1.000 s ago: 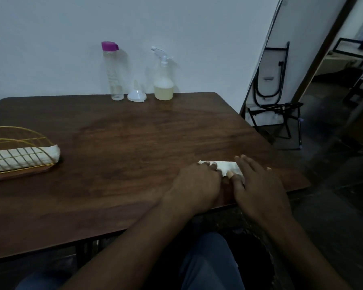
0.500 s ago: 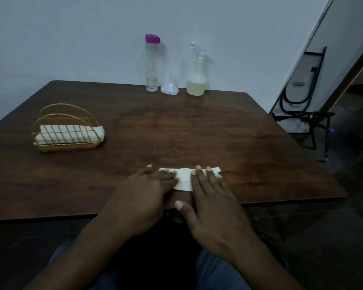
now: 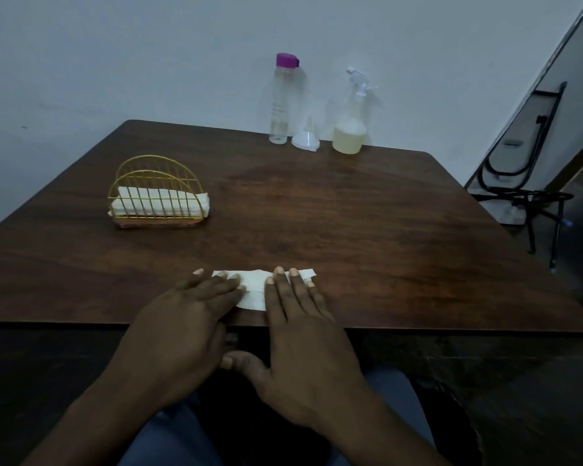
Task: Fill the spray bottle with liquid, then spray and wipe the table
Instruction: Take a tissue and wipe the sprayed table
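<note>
A folded white tissue (image 3: 254, 287) lies near the front edge of the dark wooden table (image 3: 367, 230). My left hand (image 3: 182, 327) rests on its left end with straight fingers, and my right hand (image 3: 303, 344) presses flat on its right end. At the table's far edge stand a clear bottle with a purple cap (image 3: 281, 99), a small white funnel (image 3: 305, 139) turned mouth down, and a spray bottle (image 3: 350, 119) holding pale yellow liquid in its lower part.
A gold wire holder (image 3: 157, 193) with a stack of white tissues sits on the left half of the table. A folded black metal chair (image 3: 525, 176) leans against the wall to the right. A white wall rises behind the table.
The view has swung left and both hands with the tissue now sit near the table's front middle instead of its right corner. My fingers lie flatter on the tissue.
</note>
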Action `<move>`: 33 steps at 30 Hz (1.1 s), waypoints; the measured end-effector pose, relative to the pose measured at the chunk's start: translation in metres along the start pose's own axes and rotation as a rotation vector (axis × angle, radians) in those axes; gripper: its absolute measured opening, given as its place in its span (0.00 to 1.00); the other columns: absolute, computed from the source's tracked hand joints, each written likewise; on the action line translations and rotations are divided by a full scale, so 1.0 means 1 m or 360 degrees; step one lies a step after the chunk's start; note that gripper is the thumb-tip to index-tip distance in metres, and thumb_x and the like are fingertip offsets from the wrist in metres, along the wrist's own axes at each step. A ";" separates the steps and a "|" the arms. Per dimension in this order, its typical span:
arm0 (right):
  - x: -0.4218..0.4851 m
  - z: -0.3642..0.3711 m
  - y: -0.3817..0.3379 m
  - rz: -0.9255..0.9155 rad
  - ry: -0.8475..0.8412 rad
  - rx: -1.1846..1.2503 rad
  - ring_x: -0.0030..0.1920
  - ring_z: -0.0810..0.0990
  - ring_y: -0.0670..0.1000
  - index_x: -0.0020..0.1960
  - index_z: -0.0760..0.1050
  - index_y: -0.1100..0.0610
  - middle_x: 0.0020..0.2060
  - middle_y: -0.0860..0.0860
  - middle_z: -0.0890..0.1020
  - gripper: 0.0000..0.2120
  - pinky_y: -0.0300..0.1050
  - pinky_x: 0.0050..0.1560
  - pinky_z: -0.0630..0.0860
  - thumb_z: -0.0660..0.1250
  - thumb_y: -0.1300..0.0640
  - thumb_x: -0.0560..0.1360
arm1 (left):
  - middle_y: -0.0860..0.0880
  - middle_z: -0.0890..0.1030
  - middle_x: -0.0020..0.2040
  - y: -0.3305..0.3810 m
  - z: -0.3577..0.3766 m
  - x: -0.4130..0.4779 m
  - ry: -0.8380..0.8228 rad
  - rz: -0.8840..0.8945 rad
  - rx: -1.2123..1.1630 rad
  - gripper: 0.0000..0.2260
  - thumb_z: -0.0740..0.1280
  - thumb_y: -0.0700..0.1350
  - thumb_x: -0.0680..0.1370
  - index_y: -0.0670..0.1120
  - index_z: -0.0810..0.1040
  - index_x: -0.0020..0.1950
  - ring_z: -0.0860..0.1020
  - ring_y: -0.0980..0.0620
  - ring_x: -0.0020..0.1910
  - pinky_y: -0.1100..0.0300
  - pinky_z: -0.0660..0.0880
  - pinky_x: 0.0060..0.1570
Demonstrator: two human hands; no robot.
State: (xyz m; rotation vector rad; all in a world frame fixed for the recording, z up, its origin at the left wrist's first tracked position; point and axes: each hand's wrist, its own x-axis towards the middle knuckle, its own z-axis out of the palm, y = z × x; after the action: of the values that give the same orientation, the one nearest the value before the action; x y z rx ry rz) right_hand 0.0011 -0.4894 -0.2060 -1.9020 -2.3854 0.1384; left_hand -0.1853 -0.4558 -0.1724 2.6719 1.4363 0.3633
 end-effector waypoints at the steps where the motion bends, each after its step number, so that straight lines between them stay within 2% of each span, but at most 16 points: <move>1: -0.007 0.000 0.005 0.0019 -0.0005 -0.0009 0.83 0.34 0.52 0.85 0.40 0.59 0.84 0.56 0.39 0.55 0.54 0.82 0.36 0.39 0.20 0.73 | 0.45 0.82 0.66 0.005 0.002 0.001 0.0001 0.0031 -0.0051 0.26 0.61 0.43 0.70 0.42 0.84 0.65 0.80 0.47 0.68 0.60 0.59 0.71; 5: -0.032 -0.005 0.033 0.0121 -0.0030 -0.0057 0.83 0.33 0.52 0.85 0.39 0.57 0.84 0.54 0.38 0.56 0.52 0.81 0.34 0.35 0.20 0.70 | 0.46 0.82 0.66 0.036 0.013 0.009 0.0021 0.0144 -0.0067 0.28 0.55 0.50 0.72 0.44 0.85 0.65 0.80 0.49 0.68 0.59 0.67 0.74; 7: -0.043 -0.010 0.052 0.0199 -0.0052 -0.0092 0.83 0.33 0.51 0.85 0.37 0.56 0.84 0.53 0.37 0.55 0.51 0.81 0.34 0.35 0.21 0.69 | 0.47 0.80 0.70 0.054 0.019 0.017 -0.0012 0.0189 -0.0084 0.30 0.53 0.51 0.73 0.45 0.82 0.69 0.76 0.51 0.72 0.54 0.63 0.77; 11: -0.059 -0.019 0.091 0.0354 -0.0064 -0.0131 0.82 0.32 0.49 0.85 0.36 0.54 0.83 0.51 0.35 0.53 0.48 0.81 0.32 0.35 0.24 0.68 | 0.47 0.76 0.75 0.090 0.033 0.045 -0.0059 0.0309 -0.0071 0.34 0.50 0.54 0.73 0.45 0.77 0.74 0.71 0.52 0.76 0.58 0.55 0.80; 18: -0.070 -0.028 0.152 0.0585 -0.0013 -0.0139 0.83 0.36 0.48 0.85 0.41 0.55 0.84 0.51 0.40 0.54 0.46 0.81 0.34 0.35 0.25 0.68 | 0.49 0.72 0.78 0.138 0.052 0.107 -0.0073 0.0500 -0.0060 0.39 0.41 0.57 0.72 0.48 0.75 0.75 0.67 0.53 0.78 0.53 0.56 0.79; 20: -0.068 -0.030 0.166 0.0643 -0.0005 -0.0133 0.84 0.38 0.48 0.85 0.42 0.55 0.85 0.52 0.41 0.55 0.47 0.82 0.36 0.33 0.23 0.67 | 0.50 0.70 0.79 0.146 0.055 0.126 -0.0111 0.0521 -0.0064 0.36 0.42 0.56 0.74 0.49 0.75 0.76 0.65 0.54 0.79 0.51 0.55 0.79; 24: -0.056 -0.035 0.181 0.0741 0.0042 -0.0075 0.84 0.41 0.50 0.85 0.45 0.57 0.85 0.53 0.45 0.59 0.47 0.81 0.40 0.33 0.21 0.65 | 0.52 0.65 0.82 0.150 0.063 0.163 -0.0236 0.0559 -0.0097 0.25 0.54 0.52 0.82 0.50 0.70 0.79 0.60 0.56 0.81 0.49 0.51 0.81; 27: -0.046 -0.038 0.184 0.0724 0.0130 0.0017 0.84 0.44 0.51 0.85 0.48 0.56 0.85 0.53 0.49 0.57 0.48 0.82 0.42 0.37 0.21 0.68 | 0.51 0.69 0.80 0.147 0.059 0.184 -0.0333 0.0601 -0.0155 0.27 0.51 0.52 0.80 0.51 0.73 0.77 0.65 0.55 0.79 0.48 0.52 0.81; 30: -0.036 -0.036 0.183 0.0608 0.0154 0.0071 0.84 0.42 0.49 0.85 0.46 0.54 0.85 0.50 0.47 0.55 0.48 0.83 0.41 0.38 0.20 0.70 | 0.52 0.77 0.74 0.140 0.056 0.195 -0.0354 0.0627 -0.0296 0.29 0.49 0.51 0.76 0.53 0.77 0.72 0.73 0.55 0.73 0.46 0.53 0.80; 33: -0.031 -0.032 0.184 0.0582 0.0089 0.0106 0.83 0.37 0.46 0.85 0.43 0.54 0.85 0.49 0.43 0.58 0.46 0.82 0.39 0.33 0.17 0.67 | 0.53 0.76 0.74 0.127 0.064 0.199 -0.0294 0.0633 -0.0392 0.28 0.51 0.50 0.76 0.52 0.77 0.73 0.69 0.59 0.75 0.47 0.51 0.81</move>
State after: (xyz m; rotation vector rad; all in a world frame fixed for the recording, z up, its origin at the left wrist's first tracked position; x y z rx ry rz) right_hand 0.1898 -0.4781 -0.1980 -2.2557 -1.9502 0.1826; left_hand 0.0389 -0.3591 -0.1770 2.6858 0.7523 0.2870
